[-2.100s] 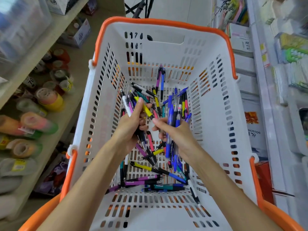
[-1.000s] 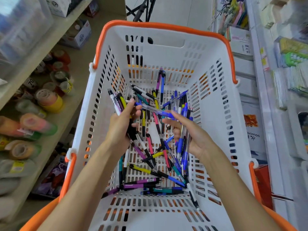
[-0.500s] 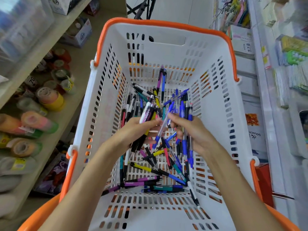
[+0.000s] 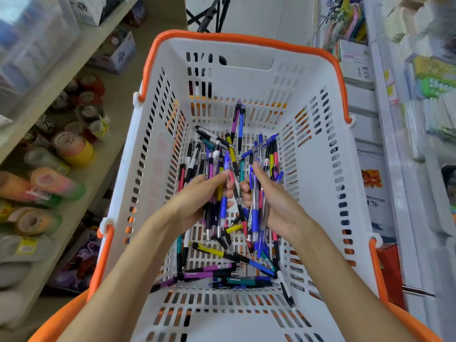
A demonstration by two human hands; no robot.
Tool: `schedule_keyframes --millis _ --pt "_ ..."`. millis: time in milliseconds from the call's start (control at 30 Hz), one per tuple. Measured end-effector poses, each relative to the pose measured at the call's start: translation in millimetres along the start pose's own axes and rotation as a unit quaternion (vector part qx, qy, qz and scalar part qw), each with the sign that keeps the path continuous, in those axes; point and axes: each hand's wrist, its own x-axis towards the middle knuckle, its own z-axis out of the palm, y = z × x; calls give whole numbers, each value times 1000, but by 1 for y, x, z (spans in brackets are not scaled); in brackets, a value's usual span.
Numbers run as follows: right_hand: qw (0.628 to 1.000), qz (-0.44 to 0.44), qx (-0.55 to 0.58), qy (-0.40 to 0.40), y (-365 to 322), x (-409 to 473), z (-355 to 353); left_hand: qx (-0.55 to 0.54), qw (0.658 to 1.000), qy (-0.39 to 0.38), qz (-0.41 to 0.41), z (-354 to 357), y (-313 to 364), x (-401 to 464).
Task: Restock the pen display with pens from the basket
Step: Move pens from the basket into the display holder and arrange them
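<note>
Presently, item by item:

Basket (image 4: 308,124): white slotted plastic with an orange rim, filling the middle of the view; orange handles run off the frame at 7 and 5 o'clock.

Loose pens (image 4: 222,270): many, in purple, blue, yellow, pink, teal and black, scattered over the basket floor; the thickest heap lies at centre, with a few flat ones towards 6 o'clock and a purple and blue pair leaning on the far wall at 12 o'clock.

Left hand (image 4: 197,201): inside the basket, just left of centre, fingers curled round a bundle of pens (image 4: 217,183), mostly dark, purple and blue, held roughly upright.

Right hand (image 4: 276,201): inside the basket, just right of centre, fingers curled round a blue pen cluster (image 4: 254,213), tips pointing down. The two hands sit just beside each other, fingertips nearly meeting above the heap.

Tape rolls (image 4: 74,149): assorted colours, lying on a shelf (image 4: 81,55) at 9 o'clock.

Small cartons (image 4: 116,55): on the floor at 11 o'clock.

White shelving with packaged stationery (image 4: 431,77): at 2 to 3 o'clock, blurred; contents cannot be read.
</note>
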Motion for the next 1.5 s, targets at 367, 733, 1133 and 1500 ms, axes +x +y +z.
schedule_keyframes --millis 367,733,1133,1500 --pt "992 -41 24 120 4 2 6 240 970 44 2 15 -10 1" --pt "996 -17 67 60 -5 -2 2 234 968 52 73 6 -2 1" --pt "987 -30 156 34 -6 0 -6 53 995 59 62 5 -2 3" --pt "996 -15 73 47 3 -1 5 147 986 80 -16 18 -13 2"
